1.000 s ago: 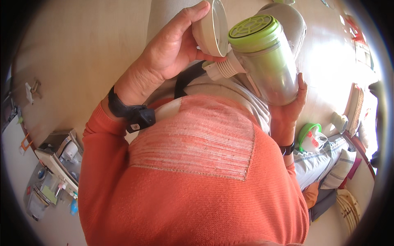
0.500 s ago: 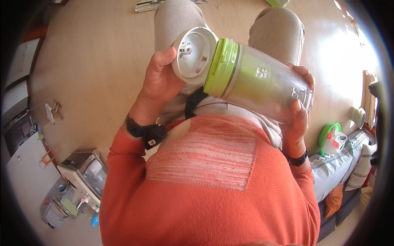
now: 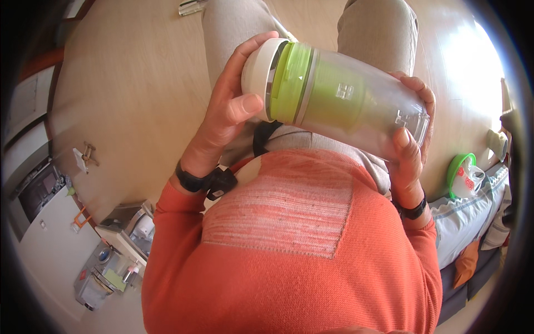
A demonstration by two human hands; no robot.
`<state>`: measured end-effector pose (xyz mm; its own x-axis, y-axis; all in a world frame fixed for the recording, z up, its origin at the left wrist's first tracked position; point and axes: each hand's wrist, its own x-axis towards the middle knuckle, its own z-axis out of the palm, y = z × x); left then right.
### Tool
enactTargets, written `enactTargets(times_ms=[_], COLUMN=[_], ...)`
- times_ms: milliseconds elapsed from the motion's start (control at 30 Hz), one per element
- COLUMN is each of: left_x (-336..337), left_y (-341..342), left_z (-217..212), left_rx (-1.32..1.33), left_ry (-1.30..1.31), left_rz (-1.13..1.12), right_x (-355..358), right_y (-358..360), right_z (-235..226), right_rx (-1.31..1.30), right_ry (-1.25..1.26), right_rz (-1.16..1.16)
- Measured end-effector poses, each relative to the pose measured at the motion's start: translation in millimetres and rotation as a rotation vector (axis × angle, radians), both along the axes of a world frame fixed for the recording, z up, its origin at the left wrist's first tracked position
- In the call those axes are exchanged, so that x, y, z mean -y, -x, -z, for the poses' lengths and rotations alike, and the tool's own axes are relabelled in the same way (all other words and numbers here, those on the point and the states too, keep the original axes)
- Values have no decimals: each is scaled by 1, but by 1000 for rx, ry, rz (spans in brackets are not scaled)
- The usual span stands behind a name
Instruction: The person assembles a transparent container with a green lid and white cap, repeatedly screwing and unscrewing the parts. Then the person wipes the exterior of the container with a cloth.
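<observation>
- Clear plastic forms the body of the blender cup (image 3: 356, 106) I see held in front of my chest, above my lap; nothing carries it but my two hands.
- My left hand (image 3: 231, 117) is clamped on the white base cap (image 3: 257, 72) at the cup's left end, fingers curled over the top and the thumb pressed against the green collar (image 3: 289, 83) just beside it.
- My right hand (image 3: 410, 139) is wrapped around the cup's far, clear end, thumb on the near side and fingertips showing over the top edge.
- Long axis of the cup runs left to right, tilted down slightly toward the right; the capped end points at the left hand, so that hand alone sits on the cap, while the right one only grips the body.
- Whether the cap is seated fully on the collar I cannot quite tell; the seam looks closed from here.
- An orange sweater (image 3: 289, 267) fills the lower view, with a black wristband (image 3: 192, 181) on the left wrist.
- At the right edge, on a cushioned seat, lies a green-rimmed lid (image 3: 464, 172).
</observation>
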<state>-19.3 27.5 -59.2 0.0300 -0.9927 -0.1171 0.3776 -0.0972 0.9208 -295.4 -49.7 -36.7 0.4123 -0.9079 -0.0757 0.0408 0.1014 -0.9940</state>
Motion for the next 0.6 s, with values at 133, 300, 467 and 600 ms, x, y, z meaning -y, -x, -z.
enactTargets(times_ms=[133, 300, 467, 600], left_x=[0, -1, -3, -4], left_y=[4, 10, 8, 8], left_z=[-1, -3, -3, -1], left_rx=[55, 171, 123, 128], left_ry=[59, 94, 122, 147], left_rz=[5, -7, 9, 20], right_x=[-1, -2, -5, -7], right_y=[2, 4, 5, 8], right_z=[4, 7, 12, 16], right_rx=[28, 40, 76, 88], right_ry=[-16, -30, -9, 23], right_rz=[3, -1, 8, 12])
